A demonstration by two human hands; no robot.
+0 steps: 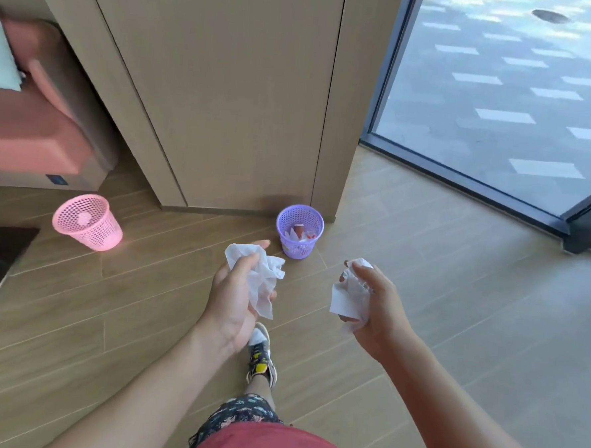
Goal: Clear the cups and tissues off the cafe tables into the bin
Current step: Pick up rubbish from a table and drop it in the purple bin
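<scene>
Two hands, left hand (236, 289) and right hand (377, 305), are each clutching a crumpled tissue (left tissue (261, 277), right tissue (350, 296)), probably carrying them toward the purple bin (299, 231) for dropping.

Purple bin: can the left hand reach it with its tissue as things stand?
Probably yes. The purple bin stands upright, mouth open, just ahead of the left hand gripping a tissue; only bare floor lies between. Likely needs a lean down.
</scene>
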